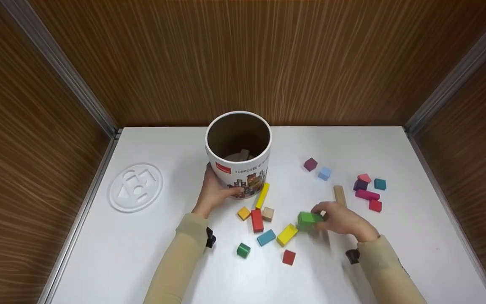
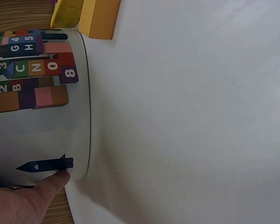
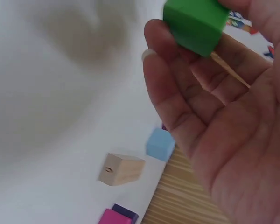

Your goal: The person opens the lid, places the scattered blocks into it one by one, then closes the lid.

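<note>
A tall white printed bucket stands at the back middle in the head view, with a pale wooden piece inside. My left hand holds its lower left side, thumb across the printed front; the left wrist view shows fingers on the bucket wall. In the head view my right hand pinches a green block just right of a yellow block. The right wrist view shows the green block between thumb and fingertips, its far end cut off by the frame.
Between the arms lie a red block, a blue block, a green cylinder-like piece and other blocks. Further right are a wooden stick-like block and a magenta block. A white round lid with shaped holes lies left.
</note>
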Motion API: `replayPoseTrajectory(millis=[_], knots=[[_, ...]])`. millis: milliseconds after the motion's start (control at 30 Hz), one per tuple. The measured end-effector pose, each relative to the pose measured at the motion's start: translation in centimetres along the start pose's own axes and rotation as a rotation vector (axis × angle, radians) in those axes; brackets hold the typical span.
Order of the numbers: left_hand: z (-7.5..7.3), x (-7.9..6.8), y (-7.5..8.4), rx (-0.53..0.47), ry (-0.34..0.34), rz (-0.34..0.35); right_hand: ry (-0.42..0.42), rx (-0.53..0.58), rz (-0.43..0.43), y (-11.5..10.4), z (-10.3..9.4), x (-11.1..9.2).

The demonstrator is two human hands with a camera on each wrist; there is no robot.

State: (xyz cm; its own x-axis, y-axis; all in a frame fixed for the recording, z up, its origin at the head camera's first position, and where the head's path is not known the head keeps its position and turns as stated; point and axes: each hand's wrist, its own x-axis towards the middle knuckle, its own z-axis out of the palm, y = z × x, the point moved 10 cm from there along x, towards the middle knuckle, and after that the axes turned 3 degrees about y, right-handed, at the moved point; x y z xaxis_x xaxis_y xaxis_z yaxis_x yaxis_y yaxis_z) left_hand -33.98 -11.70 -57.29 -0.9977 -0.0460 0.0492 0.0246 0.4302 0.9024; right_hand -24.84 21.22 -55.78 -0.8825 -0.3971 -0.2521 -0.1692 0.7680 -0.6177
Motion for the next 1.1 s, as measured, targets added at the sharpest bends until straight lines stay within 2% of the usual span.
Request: replayPoseTrajectory(millis=[200,367,533,667,767,933,1100], knots=[[-0.1,-0.1,-0.2,-0.004,-0.003,-0.014,0.151,0.053,-0.022,-1.2,-3.6,0.6],[-0.2,-0.1,-0.3,-0.008,-0.002,-0.009,0.247,0.152,-0.026,-3.4,-6.5,1.6],[-0.1,-0.1,-0.2,-0.007,-0.004,0.009,0.348,0.206,-0.099,-7.7,-9.4,2.9],[0.0,-0.1,-0.3,-0.003,-0.005,0.007,0.438,0.203,-0.183,-11.9,-11.6,4.2],[0.0,-0.2,-0.4,-0.011,-0.003,0.003,0.497,0.209,-0.209,-14.8,-13.1,5.1],[0.1,-0.2,-0.1,-0.032,0.001,0.022,0.54,0.203,-0.217,-18.3,-14.5,7.1],[0.3,-0.1,-0.2,-0.036,-0.005,0.016,0.535,0.179,-0.203,-19.5,-14.4,9.2]])
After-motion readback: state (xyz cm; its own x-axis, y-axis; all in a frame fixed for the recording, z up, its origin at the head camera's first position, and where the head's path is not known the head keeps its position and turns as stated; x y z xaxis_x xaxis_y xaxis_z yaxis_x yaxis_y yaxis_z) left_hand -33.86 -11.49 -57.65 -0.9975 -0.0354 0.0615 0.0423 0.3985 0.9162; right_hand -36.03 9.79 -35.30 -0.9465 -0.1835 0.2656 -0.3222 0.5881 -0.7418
